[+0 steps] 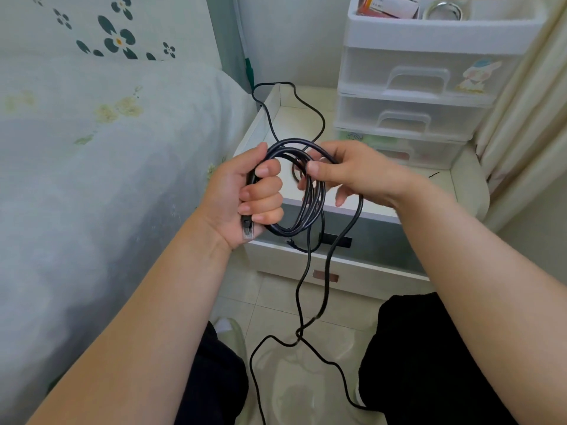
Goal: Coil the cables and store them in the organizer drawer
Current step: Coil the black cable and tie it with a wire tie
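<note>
A black network cable (310, 207) is wound into several loops in front of me. My left hand (248, 194) is shut around the left side of the coil, with the clear plug (247, 231) poking out below the fist. My right hand (352, 173) pinches the coil's top right strand between thumb and fingers. Loose cable hangs from the coil down to the floor (276, 342) between my knees. Another black cable (294, 96) runs over the nightstand behind the hands. The clear plastic organizer (426, 78) stands on the nightstand, its three drawers closed.
A white nightstand (346, 271) with drawers stands ahead, a bed with a floral sheet (92, 148) fills the left, a curtain (527, 118) hangs at the right. The organizer's top tray (429, 29) holds boxes and a ring-shaped item. My knees in black shorts frame the tiled floor.
</note>
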Motion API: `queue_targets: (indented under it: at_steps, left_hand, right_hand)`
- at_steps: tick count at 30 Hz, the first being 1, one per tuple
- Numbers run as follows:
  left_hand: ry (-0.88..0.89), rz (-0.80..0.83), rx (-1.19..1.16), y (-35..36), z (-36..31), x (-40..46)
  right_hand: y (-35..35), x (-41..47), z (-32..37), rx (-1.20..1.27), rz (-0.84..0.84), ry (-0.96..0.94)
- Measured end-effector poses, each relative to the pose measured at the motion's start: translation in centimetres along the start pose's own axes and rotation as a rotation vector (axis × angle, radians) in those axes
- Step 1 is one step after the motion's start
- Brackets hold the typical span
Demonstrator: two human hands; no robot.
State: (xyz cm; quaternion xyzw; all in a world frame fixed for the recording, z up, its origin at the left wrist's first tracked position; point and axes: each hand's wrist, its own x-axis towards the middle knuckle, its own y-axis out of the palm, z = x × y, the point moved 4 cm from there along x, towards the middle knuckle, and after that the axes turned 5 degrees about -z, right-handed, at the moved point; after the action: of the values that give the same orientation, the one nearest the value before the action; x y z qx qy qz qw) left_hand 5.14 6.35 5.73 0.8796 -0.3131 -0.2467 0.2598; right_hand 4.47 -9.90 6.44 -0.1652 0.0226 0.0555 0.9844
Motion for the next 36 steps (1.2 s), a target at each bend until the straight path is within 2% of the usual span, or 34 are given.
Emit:
queue_targets:
  at_steps: [3, 7, 11, 15, 17, 18, 21, 23, 26, 29, 36]
  left_hand:
    - [0.054, -0.062, -0.058, -0.4, -0.6, 0.0]
    - [0.139, -0.097, -0.225, -0.5, -1.0, 0.3]
    - [0.231, -0.135, -0.354, -0.4, -1.2, 0.6]
    - [0.388, -0.312, -0.495, -1.9, -2.5, 0.8]
    - [0.457, -0.408, -0.597, -3.0, -3.0, 0.7]
    - [0.487, -0.458, -0.637, -3.5, -3.1, 0.5]
    - [0.556, -0.614, -0.671, -4.8, -3.6, 0.0]
    - [0.574, -0.672, -0.672, -5.2, -3.7, -0.2]
    - [0.571, -0.685, -0.665, -5.2, -3.6, -0.3]
    - [0.555, -0.673, -0.608, -5.1, -3.5, -0.2]
    - [0.567, -0.68, -0.37, -4.3, -3.0, 0.1]
  right_hand:
    - [-0.9, -0.2, -1.0, 0.167, -0.016, 0.115]
    - [-0.4, 0.4, -2.4, 0.336, -0.208, 0.219]
    - [4.0, -0.2, -4.4, 0.409, -0.115, 0.455]
    - [8.6, -2.2, -4.7, 0.511, 0.033, 0.523]
    - [10.0, -3.2, -4.6, 0.368, 0.012, 0.476]
    - [10.2, -3.6, -4.5, 0.169, -0.04, 0.408]
    - [10.3, -4.5, -3.3, -0.408, -0.228, 0.037]
    - [10.2, -4.8, -2.6, -0.567, -0.289, -0.108]
    - [9.3, -4.0, -2.3, -0.715, -0.225, -0.11]
    - [8.4, -3.1, -2.0, -0.742, -0.14, -0.066]
    - [8.0, -3.1, -0.1, -0.342, -0.014, 0.008]
